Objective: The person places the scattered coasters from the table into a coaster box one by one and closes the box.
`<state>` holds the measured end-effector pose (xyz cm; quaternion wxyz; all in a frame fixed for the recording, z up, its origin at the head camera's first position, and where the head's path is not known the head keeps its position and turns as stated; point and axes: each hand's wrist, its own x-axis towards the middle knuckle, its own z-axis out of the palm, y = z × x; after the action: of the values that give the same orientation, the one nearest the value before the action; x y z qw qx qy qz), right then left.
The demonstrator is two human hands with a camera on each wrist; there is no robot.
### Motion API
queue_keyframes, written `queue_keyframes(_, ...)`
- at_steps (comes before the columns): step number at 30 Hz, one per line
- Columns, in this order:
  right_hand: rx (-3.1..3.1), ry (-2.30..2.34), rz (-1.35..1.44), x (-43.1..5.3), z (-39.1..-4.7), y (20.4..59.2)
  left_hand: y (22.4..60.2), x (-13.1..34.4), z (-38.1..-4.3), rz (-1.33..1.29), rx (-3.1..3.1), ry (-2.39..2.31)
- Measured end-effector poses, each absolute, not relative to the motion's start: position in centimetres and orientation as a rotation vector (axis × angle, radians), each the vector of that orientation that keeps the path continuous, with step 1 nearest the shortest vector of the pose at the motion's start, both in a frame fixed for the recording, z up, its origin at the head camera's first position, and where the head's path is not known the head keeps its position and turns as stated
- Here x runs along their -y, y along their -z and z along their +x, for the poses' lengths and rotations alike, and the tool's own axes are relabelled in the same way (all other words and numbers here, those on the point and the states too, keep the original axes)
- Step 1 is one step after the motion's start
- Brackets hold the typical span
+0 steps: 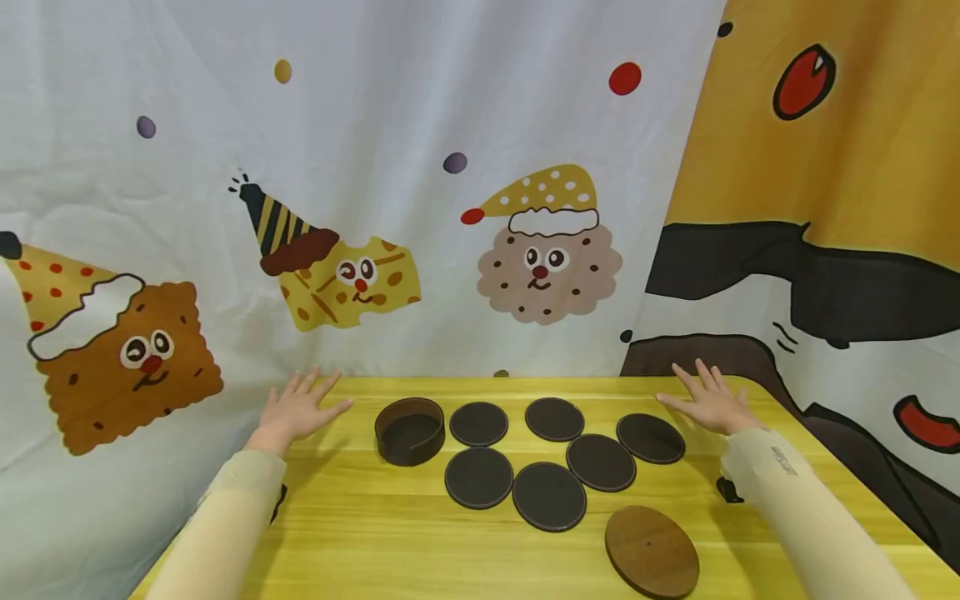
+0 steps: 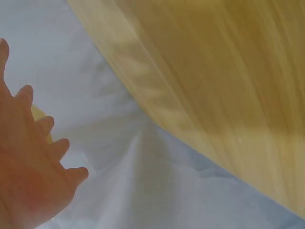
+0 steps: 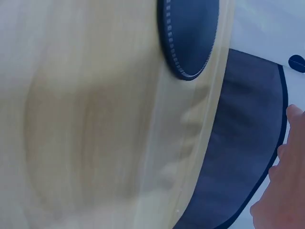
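My left hand (image 1: 295,410) is held out over the table's left side, fingers spread, holding nothing. To its right stands a round dark brown holder (image 1: 409,452) with a raised wall. My right hand (image 1: 708,402) hovers at the far right, its fingers spread too and nothing in it. The nearest thing to it is a dark round coaster (image 1: 651,438) with a stitched edge, which also shows as a stitched coaster (image 3: 193,36) in the right wrist view. More such coasters, like this front one (image 1: 550,497), lie flat between the hands. Closer to me lies a brown wooden disc (image 1: 651,550).
The yellow wood-grain table (image 1: 360,533) ends at a back edge against a white curtain (image 1: 375,100) printed with cartoon biscuits. In the left wrist view the table's edge (image 2: 157,121) runs beside the cloth.
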<state>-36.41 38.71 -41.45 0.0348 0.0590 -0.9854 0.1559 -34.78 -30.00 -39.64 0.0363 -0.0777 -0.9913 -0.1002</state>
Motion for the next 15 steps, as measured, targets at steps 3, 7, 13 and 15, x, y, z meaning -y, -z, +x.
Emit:
queue_keyframes(3, 3.013, -0.502, 0.215, -38.0, -36.7, 41.0, 39.8, 29.9, -35.0, -0.261, 3.018, 0.400)
queue_keyframes(7, 3.021, -0.518, 0.289, -36.9, -37.3, 41.0, 40.1, 29.4, -35.4, -0.359, 2.953, 0.717)
queue_keyframes(13, 2.991, -0.541, 0.424, -33.3, -38.2, 41.3, 40.4, 28.2, -35.6, -0.477, 2.902, 1.157)
queue_keyframes(15, 2.970, -0.569, 0.482, -31.5, -38.3, 41.2, 40.4, 28.0, -35.4, -0.492, 2.905, 1.273)
